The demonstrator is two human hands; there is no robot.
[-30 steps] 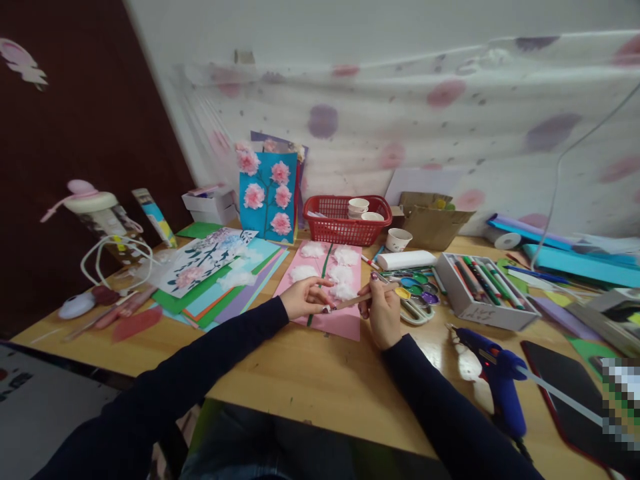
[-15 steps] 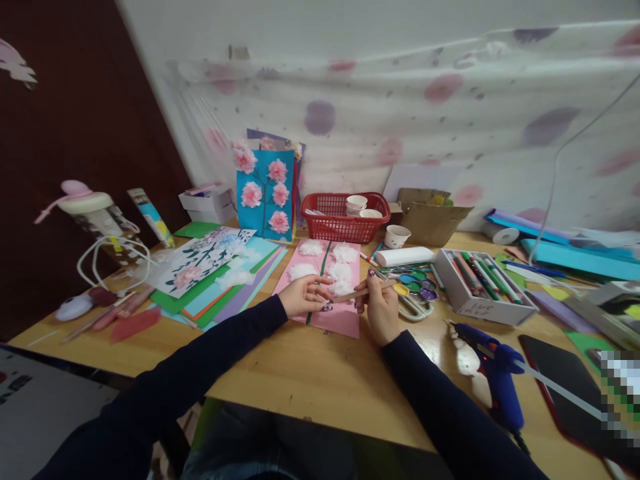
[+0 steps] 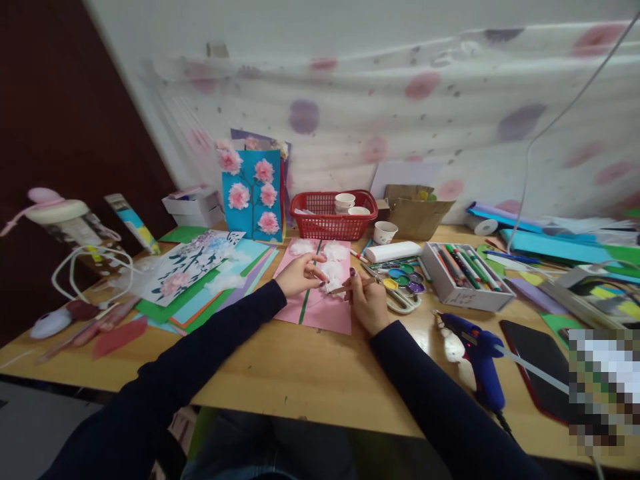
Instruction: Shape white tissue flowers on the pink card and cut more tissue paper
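My right hand (image 3: 369,303) is closed around a thin, flat wooden stick (image 3: 341,289), whose tip points left at a tuft of white cotton. My left hand (image 3: 299,274) reaches over the pink paper (image 3: 325,320), its fingers curved and apart, thumb close to the stick's tip and the cotton (image 3: 333,272). Nothing shows in its grasp. A green painted stem (image 3: 304,307) runs up the paper, with several cotton tufts on both sides; my left hand covers part of the left side.
A paint palette (image 3: 400,280), a box of markers (image 3: 467,283) and a blue glue gun (image 3: 473,353) lie to the right. Behind stand a red basket (image 3: 327,225) and a blue flower card (image 3: 253,220). Coloured sheets (image 3: 220,303) are stacked left.
Both hands have moved slightly up the pink paper, and the stick's tip is now at the cotton. The left thumb has come away from the stick. The view has turned a little right.
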